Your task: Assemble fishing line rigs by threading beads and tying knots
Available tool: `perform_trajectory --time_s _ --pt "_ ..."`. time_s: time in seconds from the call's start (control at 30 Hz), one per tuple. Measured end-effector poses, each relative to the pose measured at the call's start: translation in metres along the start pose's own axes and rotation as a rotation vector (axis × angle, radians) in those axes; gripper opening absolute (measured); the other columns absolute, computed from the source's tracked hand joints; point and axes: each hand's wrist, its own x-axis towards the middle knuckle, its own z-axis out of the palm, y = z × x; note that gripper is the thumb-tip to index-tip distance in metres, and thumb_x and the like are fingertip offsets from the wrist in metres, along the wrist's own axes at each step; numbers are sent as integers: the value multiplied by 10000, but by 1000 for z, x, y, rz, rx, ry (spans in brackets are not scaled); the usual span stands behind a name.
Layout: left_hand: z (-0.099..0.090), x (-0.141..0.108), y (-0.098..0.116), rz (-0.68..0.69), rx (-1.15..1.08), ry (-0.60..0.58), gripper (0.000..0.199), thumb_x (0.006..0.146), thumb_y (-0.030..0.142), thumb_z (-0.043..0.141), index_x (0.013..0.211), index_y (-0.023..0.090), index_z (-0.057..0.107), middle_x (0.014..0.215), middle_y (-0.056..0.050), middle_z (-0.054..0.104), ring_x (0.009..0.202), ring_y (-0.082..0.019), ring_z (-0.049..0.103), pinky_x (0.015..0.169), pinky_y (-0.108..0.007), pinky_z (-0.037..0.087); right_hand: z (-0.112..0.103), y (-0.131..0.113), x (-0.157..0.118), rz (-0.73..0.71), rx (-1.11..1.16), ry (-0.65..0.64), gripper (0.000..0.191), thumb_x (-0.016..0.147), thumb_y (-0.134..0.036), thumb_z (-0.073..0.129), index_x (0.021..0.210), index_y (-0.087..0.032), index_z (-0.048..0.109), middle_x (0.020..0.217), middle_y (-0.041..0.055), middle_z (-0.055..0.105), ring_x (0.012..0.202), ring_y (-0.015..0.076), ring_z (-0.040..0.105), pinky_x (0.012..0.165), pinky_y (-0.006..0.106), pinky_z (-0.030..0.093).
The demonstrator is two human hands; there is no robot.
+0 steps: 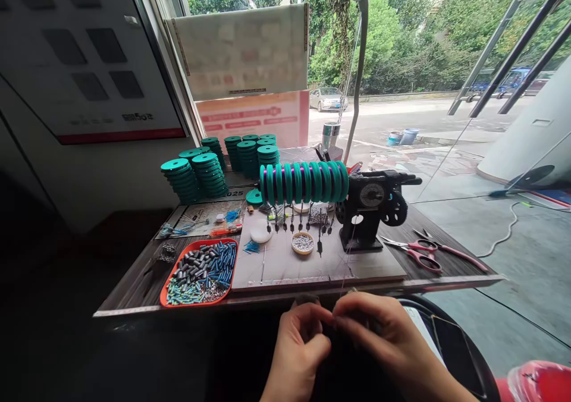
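Note:
My left hand (301,345) and my right hand (379,327) meet just in front of the table's near edge, fingers closed in a pinch with fingertips touching. A thin fishing line (348,256) runs down from near the winder to the pinched fingers; whatever else they hold is too small to make out. Beyond them a black hand-crank winder (370,203) carries a row of green foam spools (306,182), with several small dark weights (320,246) hanging below. A round dish of small pale beads (303,243) lies on the board (276,274).
An orange tray (163,298) of dark weights and blue and green pieces stands left. Pink-handled scissors (423,259) and pliers (464,256) lie right. Stacked green spools (181,176) fill the back left. A lamp's arm (359,75) rises behind; a black stool (473,354) is right.

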Motion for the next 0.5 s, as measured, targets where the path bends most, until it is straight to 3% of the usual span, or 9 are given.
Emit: perform_trajectory --time_s 0.17,0.33,0.5 --pt "-1 -1 -1 6 -22 39 255 507 57 567 677 194 700 638 27 541 633 -120 433 616 -229 355 -1 -1 2 -50 -141 -58 100 809 -211 565 763 -180 649 657 -8 648 584 108 570 545 179 400" --pt "1 2 5 -9 -64 -45 94 564 204 716 647 163 698 559 30 520 516 -86 399 507 -213 317 0 -5 8 -63 -201 -68 114 807 -205 565 730 -168 641 608 -10 630 530 99 543 499 174 377" --pt "3 4 6 -188 -277 -49 239 490 273 834 627 138 694 620 7 590 533 -62 449 482 -166 331 1 -7 4 -15 -86 20 101 800 -256 573 803 -187 646 688 3 665 611 128 595 566 191 433"
